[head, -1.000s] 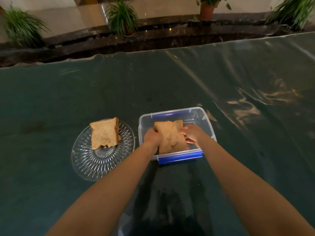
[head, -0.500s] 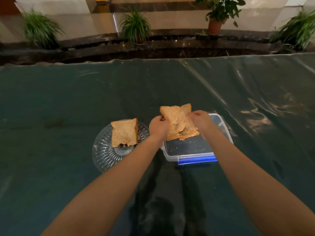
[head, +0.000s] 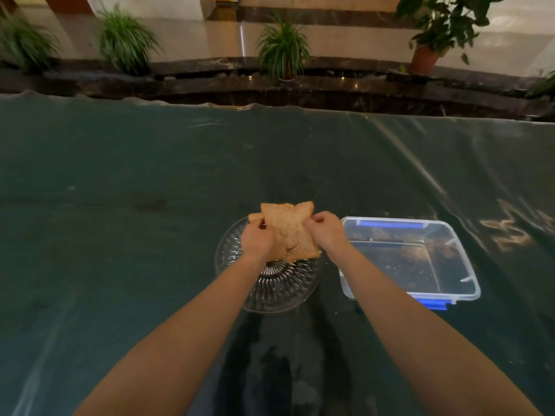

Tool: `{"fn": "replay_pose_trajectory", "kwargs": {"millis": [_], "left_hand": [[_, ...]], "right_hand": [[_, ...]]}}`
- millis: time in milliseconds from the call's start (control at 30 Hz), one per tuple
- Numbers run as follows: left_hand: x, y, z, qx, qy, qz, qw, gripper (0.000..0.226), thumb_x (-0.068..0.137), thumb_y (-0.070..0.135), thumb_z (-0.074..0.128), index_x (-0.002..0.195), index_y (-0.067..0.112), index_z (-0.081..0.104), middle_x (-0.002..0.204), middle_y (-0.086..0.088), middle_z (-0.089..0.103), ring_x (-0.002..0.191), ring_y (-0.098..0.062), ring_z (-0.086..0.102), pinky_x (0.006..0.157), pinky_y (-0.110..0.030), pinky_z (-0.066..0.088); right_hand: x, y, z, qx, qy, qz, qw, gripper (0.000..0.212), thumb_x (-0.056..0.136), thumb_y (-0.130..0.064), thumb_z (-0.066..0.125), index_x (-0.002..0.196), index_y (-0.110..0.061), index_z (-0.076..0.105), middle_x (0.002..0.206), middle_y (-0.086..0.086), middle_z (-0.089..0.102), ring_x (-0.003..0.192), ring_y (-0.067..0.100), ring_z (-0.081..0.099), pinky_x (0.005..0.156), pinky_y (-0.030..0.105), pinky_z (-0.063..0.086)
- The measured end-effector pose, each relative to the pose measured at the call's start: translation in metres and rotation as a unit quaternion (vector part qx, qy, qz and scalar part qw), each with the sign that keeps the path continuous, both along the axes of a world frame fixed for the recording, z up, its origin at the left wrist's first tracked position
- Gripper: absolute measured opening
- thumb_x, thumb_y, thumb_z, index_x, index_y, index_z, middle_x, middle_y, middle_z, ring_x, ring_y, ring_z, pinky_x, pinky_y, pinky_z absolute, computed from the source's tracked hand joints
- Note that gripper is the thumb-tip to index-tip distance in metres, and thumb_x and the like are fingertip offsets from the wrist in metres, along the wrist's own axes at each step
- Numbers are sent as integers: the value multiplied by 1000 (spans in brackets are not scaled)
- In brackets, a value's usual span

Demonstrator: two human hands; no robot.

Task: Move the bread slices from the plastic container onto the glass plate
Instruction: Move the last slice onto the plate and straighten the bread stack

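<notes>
A brown bread slice [head: 289, 230] hangs over the ribbed glass plate [head: 279, 288], pinched on its left side by my left hand [head: 256, 241] and on its right side by my right hand [head: 326, 231]. A corner of another slice [head: 255, 217] peeks out behind my left hand, lying on the plate; the rest of it is hidden. To the right of the plate stands the clear plastic container [head: 464, 271] with blue clips, and no bread shows inside it.
The table is covered with a dark green glossy sheet [head: 150, 235] with wrinkles at the right. Beyond its far edge runs a dark stone ledge with several potted plants [head: 283, 52].
Both hands have carried the bread slice up out of the container and leftward, so it now hangs over the plate and hides the slice lying there.
</notes>
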State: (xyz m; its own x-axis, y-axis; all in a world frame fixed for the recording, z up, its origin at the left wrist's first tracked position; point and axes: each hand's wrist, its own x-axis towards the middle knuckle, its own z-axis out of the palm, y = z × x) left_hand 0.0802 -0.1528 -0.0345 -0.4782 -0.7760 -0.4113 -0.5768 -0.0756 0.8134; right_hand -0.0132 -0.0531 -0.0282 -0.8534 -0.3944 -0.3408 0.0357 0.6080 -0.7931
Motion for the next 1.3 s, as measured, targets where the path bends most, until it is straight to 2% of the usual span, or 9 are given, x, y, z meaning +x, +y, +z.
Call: {"fn": "replay_pose_trajectory", "kwargs": {"millis": [133,267,500,700,833,933,1033,1133,1300], "left_hand": [[8,-19,-12,-7,-22,-8,1000,35,94,15,44,121,9,65,119,-10,68,111,-28,62,94,-36,49],[9,-32,-25,-11,-38,-20,999,32,94,18,46,119,11,65,116,-8,70,109,-26,63,94,-37,52],[5,-43,-42,-32,-61,-47,997,29,92,15,48,110,7,68,107,-13,72,94,-25,64,73,-30,46],[4,-48,-45,-28,-77,-57,995,26,85,12,47,100,5,68,106,-20,67,100,-36,65,81,-43,53],[3,-48,-42,6,-64,-58,996,45,81,15,49,125,13,59,123,-13,62,112,-31,60,96,-45,51],[5,-47,-41,34,-45,-59,997,48,83,19,51,131,18,53,129,-5,60,117,-26,57,97,-40,49],[5,-47,-43,58,-52,-67,995,53,84,21,52,137,18,48,133,-5,57,121,-26,54,101,-42,48],[2,-50,-45,71,-51,-67,994,49,84,19,52,133,15,51,123,-6,60,109,-23,58,87,-36,50],[0,-52,-49,85,-41,-65,993,35,86,12,51,120,11,61,104,-5,66,87,-19,59,76,-34,52]], "right_hand": [[8,-21,-14,23,-2,-2,1000,28,86,-23,56,106,-5,63,110,13,66,102,27,60,86,38,46],[11,-35,-27,49,-4,4,999,28,87,-23,54,105,-3,62,108,16,67,99,29,61,77,33,44],[10,-45,-45,72,12,-1,997,27,88,-22,53,104,-2,62,105,16,68,89,26,62,59,26,39],[11,-47,-55,59,-1,-22,998,32,86,-22,54,108,1,57,105,15,61,93,29,61,70,31,44],[14,-46,-59,24,-11,-42,999,25,83,-24,55,99,-5,52,96,11,52,86,26,52,73,34,46],[15,-43,-62,26,-19,-43,999,42,83,-30,56,116,-4,50,106,12,57,98,27,57,86,42,51],[15,-41,-65,29,-27,-12,999,24,84,-30,56,96,-9,56,80,0,58,76,18,58,60,25,46],[13,-43,-68,32,-37,-4,999,14,83,-29,57,82,-15,56,66,-6,52,55,7,48,48,20,32],[10,-45,-70,30,-58,-10,998,39,83,-31,59,114,-9,58,97,4,63,72,12,56,58,23,42]]}}
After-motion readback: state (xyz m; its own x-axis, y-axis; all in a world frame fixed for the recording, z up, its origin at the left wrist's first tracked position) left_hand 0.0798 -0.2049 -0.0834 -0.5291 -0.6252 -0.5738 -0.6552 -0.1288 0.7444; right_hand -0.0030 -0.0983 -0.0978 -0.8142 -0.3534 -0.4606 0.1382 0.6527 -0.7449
